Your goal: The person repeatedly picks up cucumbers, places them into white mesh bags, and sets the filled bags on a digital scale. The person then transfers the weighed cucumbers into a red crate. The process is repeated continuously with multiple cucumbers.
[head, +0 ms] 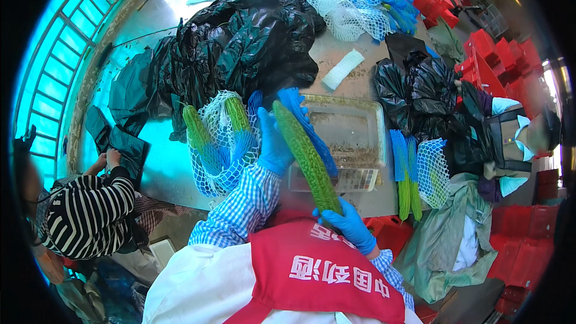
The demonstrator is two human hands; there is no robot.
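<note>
My right hand (348,225), in a blue glove, grips the lower end of a long green bitter melon (306,157), which slants up and left before my chest. My left hand (272,144), also gloved in blue, is beside the melon's upper part. Behind the melon lies a blue foam net sleeve (315,137); whether my left hand holds it is hidden. Left of that hand, a white foam net (211,180) surrounds bitter melons (196,125) partly covered in blue netting. A clear plastic container (382,132) with a dirty surface stands right of the melon.
Black plastic bags (252,49) are heaped on the metal table (168,173). More netted bitter melons (404,195) lie at the right edge. One person in a striped top (90,211) handles black plastic at left; another person (508,139) stands at right by red crates (517,243).
</note>
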